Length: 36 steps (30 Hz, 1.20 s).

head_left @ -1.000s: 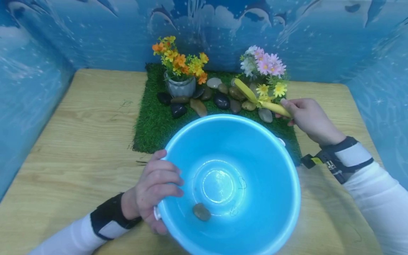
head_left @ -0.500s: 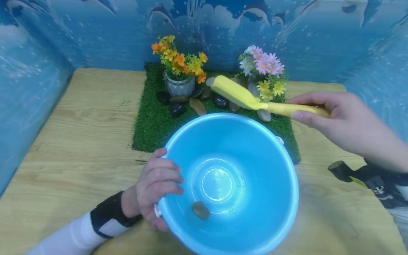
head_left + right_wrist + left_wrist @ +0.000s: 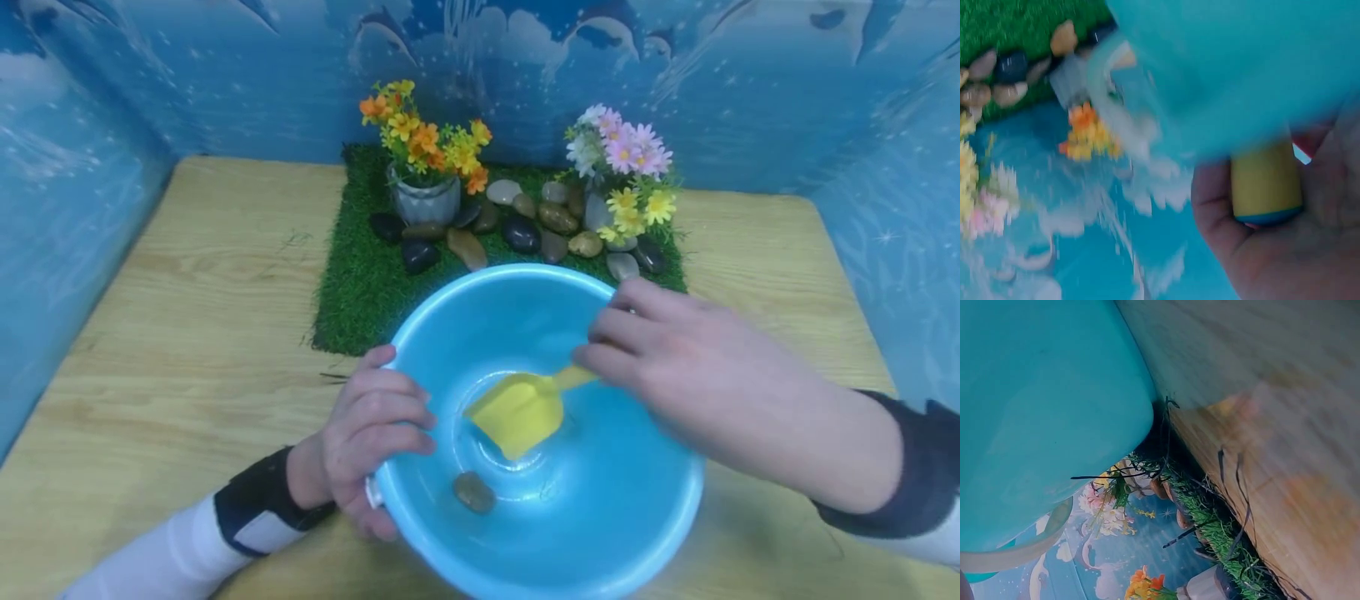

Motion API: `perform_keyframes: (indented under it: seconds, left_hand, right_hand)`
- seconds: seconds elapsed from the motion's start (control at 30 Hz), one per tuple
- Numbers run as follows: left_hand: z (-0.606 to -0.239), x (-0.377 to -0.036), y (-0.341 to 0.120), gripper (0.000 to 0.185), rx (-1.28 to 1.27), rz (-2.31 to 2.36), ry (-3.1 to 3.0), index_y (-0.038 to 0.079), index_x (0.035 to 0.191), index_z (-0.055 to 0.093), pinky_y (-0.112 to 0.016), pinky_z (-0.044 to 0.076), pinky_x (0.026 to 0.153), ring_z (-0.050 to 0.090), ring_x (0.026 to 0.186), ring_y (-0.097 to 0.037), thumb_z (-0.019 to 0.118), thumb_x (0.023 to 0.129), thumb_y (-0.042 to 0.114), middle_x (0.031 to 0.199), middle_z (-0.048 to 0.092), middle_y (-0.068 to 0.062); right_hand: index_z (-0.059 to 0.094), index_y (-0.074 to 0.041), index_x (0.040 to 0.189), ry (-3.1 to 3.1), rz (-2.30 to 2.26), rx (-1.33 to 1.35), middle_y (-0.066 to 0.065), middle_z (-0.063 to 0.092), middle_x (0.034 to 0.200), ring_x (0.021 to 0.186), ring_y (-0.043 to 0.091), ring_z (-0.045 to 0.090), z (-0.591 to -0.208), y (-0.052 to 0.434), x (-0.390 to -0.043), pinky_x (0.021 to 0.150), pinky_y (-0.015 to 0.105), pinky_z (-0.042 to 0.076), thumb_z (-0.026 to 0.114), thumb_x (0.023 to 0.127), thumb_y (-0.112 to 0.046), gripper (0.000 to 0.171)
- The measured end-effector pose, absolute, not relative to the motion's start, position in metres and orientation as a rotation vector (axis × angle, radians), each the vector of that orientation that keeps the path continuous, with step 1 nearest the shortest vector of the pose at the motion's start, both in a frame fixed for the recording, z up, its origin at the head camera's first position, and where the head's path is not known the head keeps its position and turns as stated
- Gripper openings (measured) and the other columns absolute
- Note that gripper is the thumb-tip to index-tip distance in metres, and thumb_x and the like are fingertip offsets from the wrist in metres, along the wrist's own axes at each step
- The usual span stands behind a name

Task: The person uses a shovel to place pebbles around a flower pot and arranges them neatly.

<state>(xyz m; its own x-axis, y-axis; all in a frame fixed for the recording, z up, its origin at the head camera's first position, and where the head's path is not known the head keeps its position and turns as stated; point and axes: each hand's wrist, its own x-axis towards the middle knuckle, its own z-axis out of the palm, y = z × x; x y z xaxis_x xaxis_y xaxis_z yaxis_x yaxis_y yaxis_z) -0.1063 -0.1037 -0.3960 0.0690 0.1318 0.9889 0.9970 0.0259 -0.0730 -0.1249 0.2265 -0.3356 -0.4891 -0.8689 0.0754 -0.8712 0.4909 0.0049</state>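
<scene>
A light blue bucket [image 3: 600,517] stands on the table, tipped so its inside faces the head camera. My left hand [image 3: 378,442] grips its left rim, fingers over the edge. My right hand [image 3: 667,350] holds a yellow toy shovel [image 3: 521,408] by the handle; the blade is inside the bucket, over its bottom. In the right wrist view the handle [image 3: 1266,181] with its blue end lies in the curled fingers. One brown stone [image 3: 474,492] lies in the bucket near the lower left, apart from the blade.
Behind the bucket lies a green turf mat [image 3: 352,292] with several pebbles [image 3: 521,234]. A grey pot [image 3: 426,202] of orange flowers and a bunch of pink and yellow flowers [image 3: 630,154] stand on it. The wooden table [image 3: 187,317] meets blue dolphin-print walls [image 3: 262,92].
My right hand has swung the shovel from beside the pink flowers, over the pebbles, and down into the bucket. My left hand keeps its place on the rim; the stone has not moved.
</scene>
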Motion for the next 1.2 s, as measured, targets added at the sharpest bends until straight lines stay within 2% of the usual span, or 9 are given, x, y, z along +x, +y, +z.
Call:
perform_keyframes:
  seconds: [0.07, 0.1, 0.17, 0.27, 0.47, 0.73, 0.97, 1.2]
  left_hand:
    - [-0.401, -0.106, -0.105, 0.057, -1.316, -1.071, -1.271, 0.004, 0.079, 0.058, -0.05, 0.034, 0.11, 0.054, 0.077, -0.028, 0.037, 0.102, 0.051, 0.079, 0.061, -0.012]
    - [-0.402, -0.106, -0.105, 0.057, -1.319, -1.072, -1.272, 0.004, 0.079, 0.058, -0.05, 0.034, 0.11, 0.054, 0.077, -0.028, 0.037, 0.102, 0.051, 0.079, 0.061, -0.012]
    - [-0.403, -0.106, -0.105, 0.056, -1.322, -1.075, -1.275, 0.004, 0.08, 0.059, -0.051, 0.034, 0.109, 0.054, 0.079, -0.028, 0.037, 0.101, 0.052, 0.08, 0.061, -0.012]
    - [-0.392, -0.107, -0.101, 0.055, -1.331, -1.07, -1.258, 0.004, 0.078, 0.056, -0.047, 0.033, 0.111, 0.052, 0.076, -0.026, 0.036, 0.103, 0.049, 0.077, 0.059, -0.011]
    - [-0.393, -0.107, -0.102, 0.055, -1.347, -1.093, -1.264, 0.004, 0.078, 0.057, -0.047, 0.032, 0.112, 0.052, 0.077, -0.027, 0.037, 0.102, 0.05, 0.078, 0.059, -0.012]
    - [-0.419, -0.107, -0.111, 0.059, -1.337, -1.108, -1.284, 0.004, 0.082, 0.062, -0.057, 0.033, 0.108, 0.056, 0.083, -0.031, 0.041, 0.098, 0.056, 0.084, 0.064, -0.014]
    - [-0.415, -0.105, -0.11, 0.057, -1.333, -1.112, -1.298, 0.004, 0.081, 0.061, -0.056, 0.033, 0.108, 0.056, 0.082, -0.031, 0.04, 0.099, 0.054, 0.083, 0.063, -0.014]
    - [-0.41, -0.106, -0.108, 0.058, -1.33, -1.108, -1.294, 0.004, 0.081, 0.06, -0.054, 0.033, 0.109, 0.055, 0.08, -0.03, 0.039, 0.1, 0.054, 0.082, 0.062, -0.013]
  right_hand:
    - [0.071, -0.02, 0.113, -2.668, 0.001, 1.593, -0.002, 0.063, 0.097, 0.085, 0.021, 0.045, -0.292, 0.183, -0.112, 0.066, 0.033, 0.045, 0.076, 0.079, 0.005, 0.042]
    - [0.071, -0.014, 0.103, -2.649, -0.031, 1.617, 0.0, 0.061, 0.09, 0.081, 0.02, 0.042, -0.283, 0.171, -0.11, 0.065, 0.032, 0.042, 0.077, 0.08, 0.004, 0.03]
    - [0.068, -0.009, 0.089, -2.618, -0.095, 1.673, 0.002, 0.058, 0.08, 0.074, 0.02, 0.038, -0.276, 0.154, -0.109, 0.065, 0.031, 0.038, 0.078, 0.08, 0.003, 0.018]
    - [0.065, -0.009, 0.085, -2.583, -0.118, 1.734, -0.001, 0.054, 0.076, 0.073, 0.02, 0.035, -0.285, 0.147, -0.112, 0.067, 0.031, 0.034, 0.078, 0.082, -0.003, 0.015]
    - [0.067, -0.01, 0.086, -2.597, -0.015, 1.75, -0.002, 0.056, 0.078, 0.074, 0.02, 0.034, -0.293, 0.142, -0.118, 0.069, 0.032, 0.032, 0.076, 0.086, -0.005, 0.01]
    - [0.071, -0.015, 0.09, -2.822, -0.037, 1.866, -0.007, 0.052, 0.078, 0.076, 0.016, 0.036, -0.292, 0.141, -0.119, 0.066, 0.028, 0.034, 0.075, 0.086, -0.008, 0.01]
    - [0.07, -0.018, 0.095, -2.836, 0.291, 1.885, -0.011, 0.055, 0.086, 0.082, 0.014, 0.038, -0.287, 0.147, -0.126, 0.073, 0.029, 0.035, 0.079, 0.084, -0.016, 0.015]
    - [0.071, -0.022, 0.108, -2.752, 0.649, 1.842, -0.019, 0.063, 0.1, 0.093, 0.005, 0.047, -0.27, 0.173, -0.141, 0.079, 0.029, 0.044, 0.077, 0.086, -0.02, 0.023]
